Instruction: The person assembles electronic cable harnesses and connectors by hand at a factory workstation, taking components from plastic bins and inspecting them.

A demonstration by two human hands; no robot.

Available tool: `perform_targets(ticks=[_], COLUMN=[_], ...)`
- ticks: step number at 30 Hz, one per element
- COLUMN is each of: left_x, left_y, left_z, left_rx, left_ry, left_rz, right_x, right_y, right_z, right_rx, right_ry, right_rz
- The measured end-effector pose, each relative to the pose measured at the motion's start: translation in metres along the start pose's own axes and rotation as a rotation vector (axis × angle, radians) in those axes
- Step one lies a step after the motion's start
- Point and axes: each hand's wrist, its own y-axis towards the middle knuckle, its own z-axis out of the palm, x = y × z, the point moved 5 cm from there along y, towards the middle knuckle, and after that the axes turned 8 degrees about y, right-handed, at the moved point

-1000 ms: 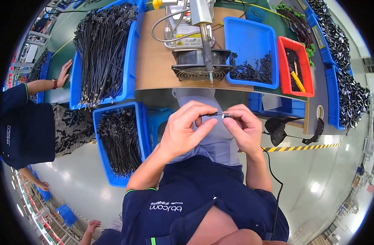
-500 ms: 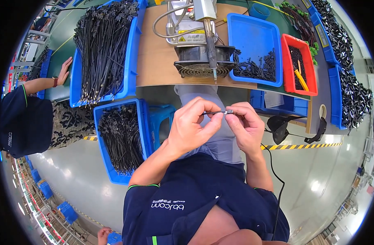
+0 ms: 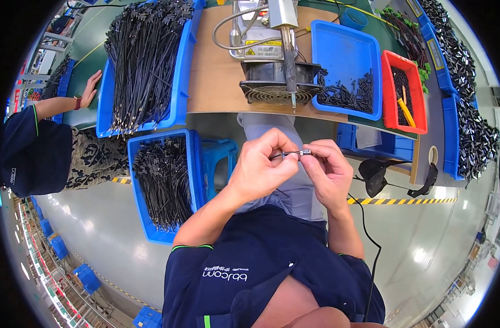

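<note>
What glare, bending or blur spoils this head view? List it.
Head view: glare patches on the floor; fisheye bends the bench edge and bins toward a black rim; the connector between left hand and right hand looks small and soft.

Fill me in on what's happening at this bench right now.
A seated person pinches a thin dark cable end with a small metal connector between the left hand and the right hand, held over the lap. Blue bins of black cables stand beside them. A co-worker's hand rests on the neighbouring green table.
</note>
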Motion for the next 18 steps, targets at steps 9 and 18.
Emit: perform_targets(ticks=[9, 18], left_x=[-0.02, -0.043], left_y=[0.003, 0.011], left_z=[-0.023, -0.033], left_rx=[-0.039, -0.09], left_ry=[0.139, 0.318], left_rz=[0.027, 0.09], right_x=[0.01, 0.043], right_y=[0.002, 0.021], right_z=[-0.009, 0.018], right_rx=[-0.056, 0.042], right_ry=[-0.023, -0.436], right_rz=[0.152, -0.457])
